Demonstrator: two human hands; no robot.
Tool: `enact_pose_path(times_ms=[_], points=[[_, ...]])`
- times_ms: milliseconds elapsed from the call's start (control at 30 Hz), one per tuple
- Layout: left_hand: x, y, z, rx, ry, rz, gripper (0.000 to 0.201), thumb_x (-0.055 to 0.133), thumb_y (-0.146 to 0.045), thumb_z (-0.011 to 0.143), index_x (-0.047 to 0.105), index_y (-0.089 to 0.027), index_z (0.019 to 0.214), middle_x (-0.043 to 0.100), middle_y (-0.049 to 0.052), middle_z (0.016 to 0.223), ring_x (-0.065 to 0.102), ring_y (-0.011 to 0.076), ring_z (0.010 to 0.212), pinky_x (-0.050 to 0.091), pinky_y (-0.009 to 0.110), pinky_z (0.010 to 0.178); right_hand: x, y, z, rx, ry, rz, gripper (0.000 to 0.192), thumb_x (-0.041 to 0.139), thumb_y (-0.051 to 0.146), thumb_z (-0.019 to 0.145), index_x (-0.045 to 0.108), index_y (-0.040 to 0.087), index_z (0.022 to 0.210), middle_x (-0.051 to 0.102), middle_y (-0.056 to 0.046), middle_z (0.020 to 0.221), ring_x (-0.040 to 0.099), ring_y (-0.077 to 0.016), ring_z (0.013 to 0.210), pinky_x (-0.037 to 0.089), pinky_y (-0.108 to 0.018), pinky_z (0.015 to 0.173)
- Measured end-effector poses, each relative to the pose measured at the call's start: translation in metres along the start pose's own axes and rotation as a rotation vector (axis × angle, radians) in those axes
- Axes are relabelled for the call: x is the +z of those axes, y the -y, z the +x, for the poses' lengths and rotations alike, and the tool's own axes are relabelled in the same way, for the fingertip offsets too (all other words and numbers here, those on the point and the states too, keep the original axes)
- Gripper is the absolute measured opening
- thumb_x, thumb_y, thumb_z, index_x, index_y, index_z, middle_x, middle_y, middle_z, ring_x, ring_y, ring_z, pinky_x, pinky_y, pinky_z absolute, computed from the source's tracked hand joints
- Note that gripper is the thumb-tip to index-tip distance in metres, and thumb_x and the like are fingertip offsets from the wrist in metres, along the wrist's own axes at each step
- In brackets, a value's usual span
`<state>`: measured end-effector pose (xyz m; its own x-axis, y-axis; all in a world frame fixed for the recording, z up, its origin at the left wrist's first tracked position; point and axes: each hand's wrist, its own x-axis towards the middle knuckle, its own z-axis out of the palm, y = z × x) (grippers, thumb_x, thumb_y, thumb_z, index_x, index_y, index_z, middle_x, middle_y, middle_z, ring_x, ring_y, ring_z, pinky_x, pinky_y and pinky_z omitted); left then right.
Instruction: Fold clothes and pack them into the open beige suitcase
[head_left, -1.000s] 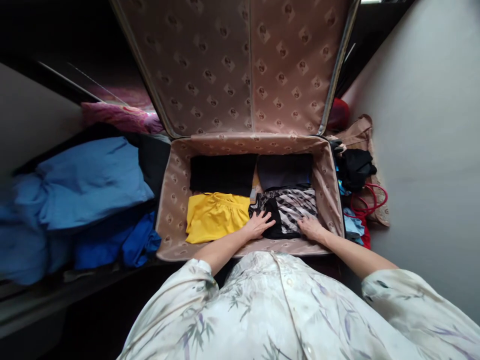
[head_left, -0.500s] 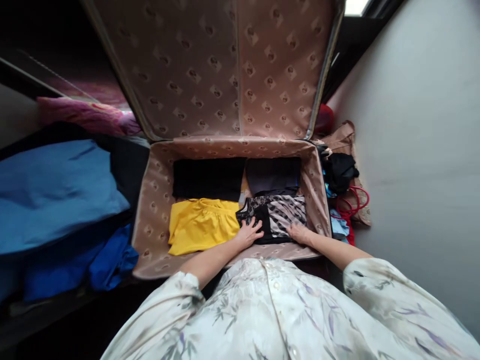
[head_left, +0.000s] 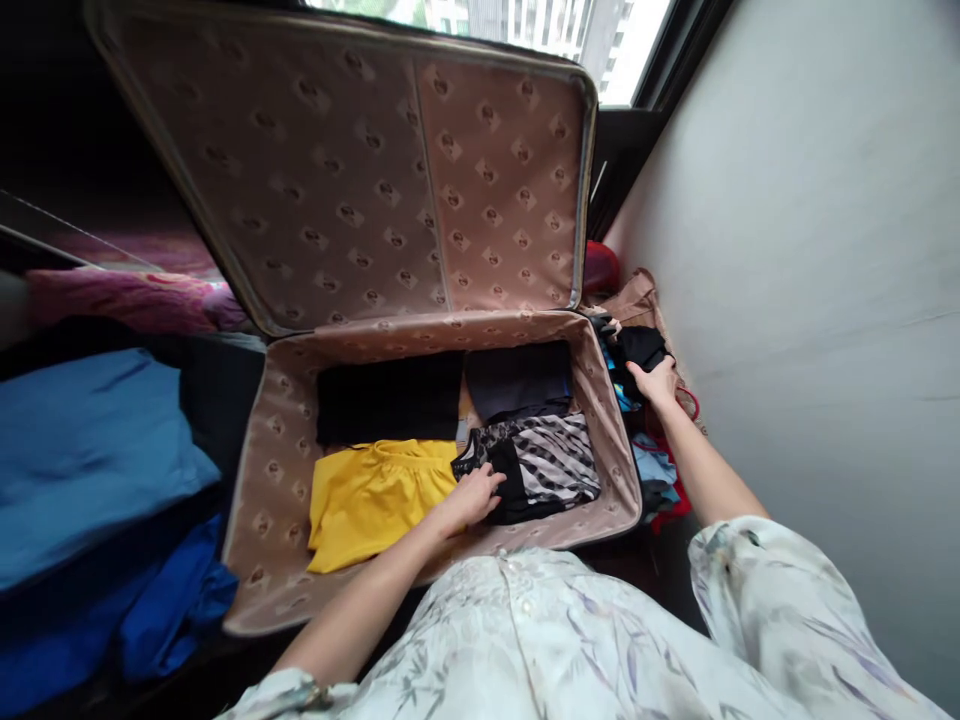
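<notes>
An open suitcase [head_left: 251, 545] with a pinkish patterned lining holds folded clothes. My left hand [head_left: 474, 497] lies with fingers apart on a black-and-white patterned garment [head_left: 559, 460] at the near right. Beside that garment is a yellow folded garment [head_left: 386, 500] with a gathered waist. Behind them lie a black folded garment [head_left: 390, 398] and a dark grey one [head_left: 517, 380]. Outside the suitcase's right wall, my right hand [head_left: 655, 382] is closed on a black piece of cloth [head_left: 640, 346]; some of its fingers are hidden.
The suitcase lid [head_left: 360, 180] stands raised at the back, below a window [head_left: 540, 25]. Blue clothes [head_left: 97, 450] are piled on the left, near a pink cloth [head_left: 120, 298]. Light-blue cloth [head_left: 654, 465] lies to the right. A pale wall [head_left: 810, 300] bounds the right side.
My right hand has left the patterned garment and moved right, over the suitcase wall, to the black cloth. My left hand stays on the patterned garment. The view has shifted, showing more window.
</notes>
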<state>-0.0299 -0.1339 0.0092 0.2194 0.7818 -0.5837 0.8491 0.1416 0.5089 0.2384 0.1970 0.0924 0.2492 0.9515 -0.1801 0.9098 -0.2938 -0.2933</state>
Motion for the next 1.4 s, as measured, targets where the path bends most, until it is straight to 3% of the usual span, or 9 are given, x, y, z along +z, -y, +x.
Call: enact_pose_path(times_ms=[100,233,433,567,733,833,1100,1200,1400], points=[[-0.002,0.002,-0.011,0.014,-0.074,-0.144,0.044,0.057,-0.023,0.095,0.060,-0.018,0.138,0.060,0.015,0.127,0.066,0.0260,0.113,0.050,0.036,0.102,-0.002,0.009,0.020,0.115,0.042,0.145,0.057,0.074,0.029,0.068,0.062,0.003,0.117,0.067,-0.027,0.110,0.064,-0.0359,0.105,0.050,-0.046,0.092],[-0.001,0.017,-0.036,0.016,-0.242,-0.312,0.041,0.055,-0.025,0.095,0.063,-0.017,0.134,0.064,0.013,0.121,0.066,0.0242,0.110,0.050,0.036,0.102,-0.047,0.019,0.020,-0.110,0.004,0.557,0.034,0.070,0.026,0.062,0.065,0.015,0.093,0.067,-0.007,0.086,0.064,-0.0223,0.082,0.055,-0.035,0.076],[0.000,0.040,-0.061,-0.044,-0.408,-0.559,0.040,0.059,-0.035,0.091,0.068,-0.016,0.124,0.070,0.014,0.118,0.070,0.0243,0.099,0.056,0.041,0.093,-0.150,0.053,-0.047,-0.540,0.420,0.969,0.053,0.088,0.028,0.054,0.060,0.025,0.100,0.065,0.003,0.085,0.061,-0.0146,0.071,0.055,-0.027,0.064],[-0.020,0.023,-0.069,-0.049,-0.400,-0.870,0.053,0.066,-0.045,0.088,0.064,-0.017,0.133,0.068,0.016,0.126,0.068,0.0265,0.110,0.056,0.041,0.096,-0.162,0.083,-0.108,-0.624,0.714,0.921,0.059,0.093,0.029,0.057,0.061,0.028,0.107,0.067,0.003,0.090,0.064,-0.0148,0.073,0.055,-0.026,0.063],[-0.047,-0.005,-0.085,0.148,-0.583,-1.352,0.117,0.087,-0.053,0.070,0.022,-0.030,0.164,0.038,0.017,0.163,0.047,0.0338,0.143,0.049,0.042,0.108,-0.098,0.100,-0.181,-0.792,1.246,0.595,0.055,0.086,0.030,0.066,0.062,0.026,0.115,0.068,0.003,0.093,0.065,-0.0154,0.078,0.055,-0.024,0.067],[-0.038,-0.015,-0.095,0.099,-0.457,-1.393,0.114,0.096,-0.044,0.060,0.041,-0.022,0.158,0.055,0.019,0.149,0.056,0.0352,0.134,0.048,0.047,0.111,-0.040,0.102,-0.207,-0.957,1.372,0.331,0.046,0.079,0.026,0.070,0.063,0.022,0.113,0.068,0.002,0.095,0.064,-0.0162,0.084,0.053,-0.024,0.072],[-0.010,-0.006,-0.075,-0.050,-0.596,-1.620,0.081,0.093,-0.037,0.064,0.063,-0.015,0.136,0.074,0.013,0.117,0.068,0.0267,0.113,0.053,0.042,0.103,0.047,0.141,-0.191,-1.254,0.909,-0.073,0.040,0.077,0.019,0.073,0.065,0.018,0.112,0.072,-0.006,0.102,0.066,-0.0207,0.091,0.051,-0.029,0.081],[-0.011,0.023,-0.062,-0.259,-0.467,-1.645,0.065,0.081,-0.050,0.077,0.065,-0.011,0.127,0.076,0.015,0.108,0.073,0.0263,0.095,0.060,0.040,0.084,0.067,0.156,-0.182,-1.236,0.764,-0.117,0.040,0.075,0.034,0.087,0.065,0.017,0.122,0.069,-0.010,0.117,0.065,-0.0228,0.103,0.054,-0.035,0.090],[0.008,0.074,-0.051,-0.691,-0.398,-0.879,0.054,0.066,-0.044,0.090,0.058,-0.011,0.132,0.062,0.023,0.138,0.061,0.0329,0.129,0.051,0.043,0.102,0.128,0.142,-0.191,-1.127,0.728,-0.187,0.051,0.066,0.040,0.096,0.054,0.019,0.141,0.055,-0.015,0.142,0.057,-0.0290,0.125,0.051,-0.051,0.102]])
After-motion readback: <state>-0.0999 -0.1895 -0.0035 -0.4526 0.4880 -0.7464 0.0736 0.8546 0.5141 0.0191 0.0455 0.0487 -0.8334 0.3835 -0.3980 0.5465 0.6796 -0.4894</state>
